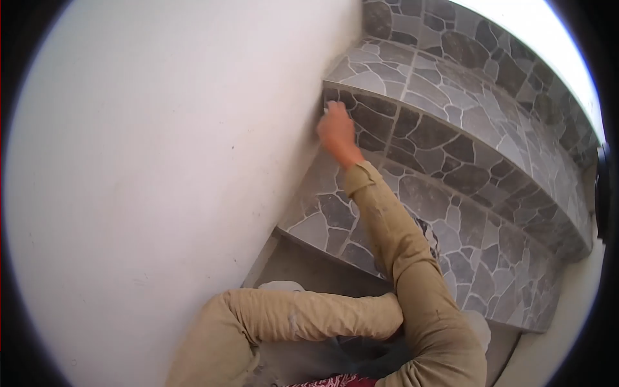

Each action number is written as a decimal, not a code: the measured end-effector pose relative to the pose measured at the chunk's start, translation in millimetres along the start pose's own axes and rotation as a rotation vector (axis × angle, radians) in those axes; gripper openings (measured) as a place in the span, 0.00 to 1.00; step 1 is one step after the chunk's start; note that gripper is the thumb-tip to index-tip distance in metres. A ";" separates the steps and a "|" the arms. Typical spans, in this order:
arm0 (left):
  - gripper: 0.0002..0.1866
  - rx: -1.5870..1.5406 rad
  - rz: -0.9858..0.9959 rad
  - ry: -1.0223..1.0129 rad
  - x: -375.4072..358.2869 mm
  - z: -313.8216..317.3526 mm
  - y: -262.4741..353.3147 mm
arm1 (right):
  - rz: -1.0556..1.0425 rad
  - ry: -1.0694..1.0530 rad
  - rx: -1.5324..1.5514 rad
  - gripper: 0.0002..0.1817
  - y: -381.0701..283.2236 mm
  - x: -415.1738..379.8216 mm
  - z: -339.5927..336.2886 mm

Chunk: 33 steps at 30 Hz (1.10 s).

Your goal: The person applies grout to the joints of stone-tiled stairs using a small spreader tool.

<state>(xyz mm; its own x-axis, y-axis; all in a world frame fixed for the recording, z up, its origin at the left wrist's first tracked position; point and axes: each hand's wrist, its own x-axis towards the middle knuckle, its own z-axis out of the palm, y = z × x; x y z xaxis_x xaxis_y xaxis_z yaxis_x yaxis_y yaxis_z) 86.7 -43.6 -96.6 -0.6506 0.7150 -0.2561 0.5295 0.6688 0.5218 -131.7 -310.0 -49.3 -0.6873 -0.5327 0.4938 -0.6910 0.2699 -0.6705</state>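
My right hand reaches forward to the tiled riser, close to the corner where it meets the white wall. Its fingers are curled together, and a small pale bit shows at the fingertips; I cannot tell what it is. The tan left sleeve lies folded across my lap, its cuff end passing behind my right forearm. That hides my left hand. Below the riser spreads a stair tread with a grey stone pattern and light joints.
Another tread and a higher riser continue up at the top right. The white wall bounds the steps on the left. A patterned dark thing peeks out beside my right forearm. A dark object stands at the right edge.
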 end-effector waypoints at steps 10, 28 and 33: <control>0.15 0.055 -0.078 -0.362 92.2 -2.8 -4.4 | -0.167 0.094 -0.066 0.14 32.6 24.5 -25.2; 0.16 0.755 -0.792 -0.544 111.2 18.4 73.4 | -0.243 -0.029 -0.225 0.16 26.1 29.9 -39.7; 0.15 0.417 -0.403 -0.254 81.6 -10.8 33.5 | -0.203 -0.085 -0.259 0.17 23.8 22.5 -53.6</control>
<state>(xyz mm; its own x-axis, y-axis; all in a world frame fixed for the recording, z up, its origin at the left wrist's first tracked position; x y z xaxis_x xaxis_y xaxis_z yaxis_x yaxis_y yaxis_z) 45.6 34.9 -91.3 -0.7211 0.3822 -0.5779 0.4706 0.8823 -0.0037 -175.6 -272.6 -24.5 -0.5160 -0.6586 0.5477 -0.8535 0.3405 -0.3945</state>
